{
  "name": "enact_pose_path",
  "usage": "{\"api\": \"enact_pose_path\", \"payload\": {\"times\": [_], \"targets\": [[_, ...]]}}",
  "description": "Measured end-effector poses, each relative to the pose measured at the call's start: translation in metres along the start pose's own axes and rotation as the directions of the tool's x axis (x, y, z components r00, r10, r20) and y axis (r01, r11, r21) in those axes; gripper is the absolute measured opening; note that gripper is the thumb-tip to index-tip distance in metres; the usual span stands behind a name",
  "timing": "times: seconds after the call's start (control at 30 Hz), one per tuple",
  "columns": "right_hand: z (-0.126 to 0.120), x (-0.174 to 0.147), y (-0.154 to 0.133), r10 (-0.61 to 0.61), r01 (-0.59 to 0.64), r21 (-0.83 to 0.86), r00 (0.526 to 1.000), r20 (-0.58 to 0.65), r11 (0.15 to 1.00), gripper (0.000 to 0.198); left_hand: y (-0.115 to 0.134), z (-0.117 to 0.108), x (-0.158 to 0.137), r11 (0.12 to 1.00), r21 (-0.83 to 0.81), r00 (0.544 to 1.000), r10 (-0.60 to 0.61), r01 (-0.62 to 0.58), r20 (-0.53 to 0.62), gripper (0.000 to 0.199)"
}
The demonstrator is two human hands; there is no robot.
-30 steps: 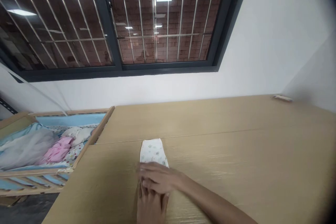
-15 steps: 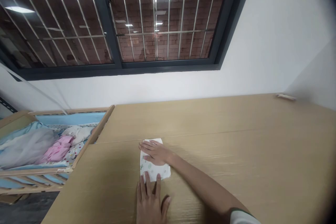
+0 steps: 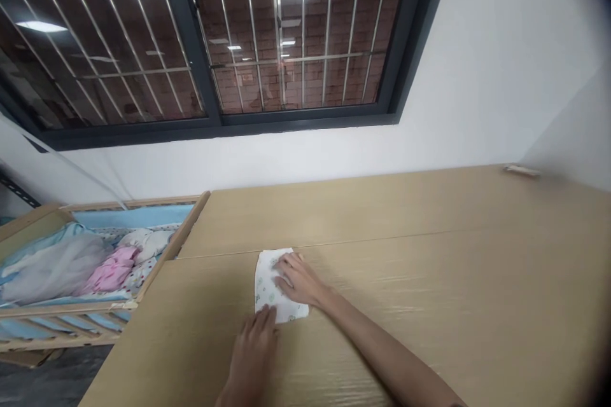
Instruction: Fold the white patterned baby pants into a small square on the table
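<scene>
A white cloth (image 3: 268, 289) with a small green print lies flat, folded to a rough rectangle, on the pale wooden tabletop (image 3: 405, 305). My right hand (image 3: 300, 280) rests over its upper right part, fingers slightly bent and the thumb apart from them. At the lower left corner of the cloth is my left hand (image 3: 254, 346), its fingers side by side, with the tips touching the cloth edge. That hand is slightly blurred, but I see no grip on the cloth.
A wooden crib (image 3: 191, 226) with blue lining stands against the table's left side, holding pink clothing (image 3: 112, 269) and a sheer white net (image 3: 57, 267). A barred window (image 3: 305, 121) is in the wall behind. A small flat piece (image 3: 521, 170) lies in the far right corner.
My right hand has slid right across the cloth, its fingers now less stretched. My left hand has shifted a little left and tilted, its fingers drawn together. The cloth stays flat.
</scene>
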State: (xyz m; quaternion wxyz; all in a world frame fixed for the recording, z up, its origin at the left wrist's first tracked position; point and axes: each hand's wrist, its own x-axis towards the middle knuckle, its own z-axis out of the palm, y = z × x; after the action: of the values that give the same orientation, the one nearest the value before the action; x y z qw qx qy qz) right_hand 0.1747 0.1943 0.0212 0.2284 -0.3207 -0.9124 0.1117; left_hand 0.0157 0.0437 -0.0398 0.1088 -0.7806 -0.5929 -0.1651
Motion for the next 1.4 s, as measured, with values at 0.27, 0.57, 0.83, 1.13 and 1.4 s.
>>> {"api": "enact_pose_path", "payload": {"times": [0.27,0.57,0.83,1.13,1.4], "targets": [[-0.036,-0.095,-0.031,-0.011,-0.021,0.135,0.972,0.233,0.991,0.071,-0.050,-0.007,0.010,0.947,-0.261,0.980,0.162,-0.188,-0.117,0.030],[-0.026,-0.142,-0.037,0.092,-0.099,0.109,0.993,0.069,0.989,0.044,-0.013,-0.015,0.002,0.856,-0.504,0.993,0.110,-0.114,-0.039,0.023],[-0.048,-0.105,-0.028,0.200,-0.197,0.252,0.980,0.015,0.947,0.024,-0.029,-0.017,0.035,0.660,-0.706,0.966,-0.156,0.257,0.206,0.031],[-0.004,-0.055,0.028,0.541,-0.439,0.409,0.823,-0.175,0.800,0.029,-0.033,0.027,0.105,0.662,-0.637,0.904,-0.401,0.397,0.146,0.040],[-0.003,-0.055,0.015,0.369,-0.379,0.013,0.892,-0.261,0.925,0.056,-0.004,0.018,0.104,0.822,-0.521,0.944,-0.318,0.229,-0.086,0.058]]}}
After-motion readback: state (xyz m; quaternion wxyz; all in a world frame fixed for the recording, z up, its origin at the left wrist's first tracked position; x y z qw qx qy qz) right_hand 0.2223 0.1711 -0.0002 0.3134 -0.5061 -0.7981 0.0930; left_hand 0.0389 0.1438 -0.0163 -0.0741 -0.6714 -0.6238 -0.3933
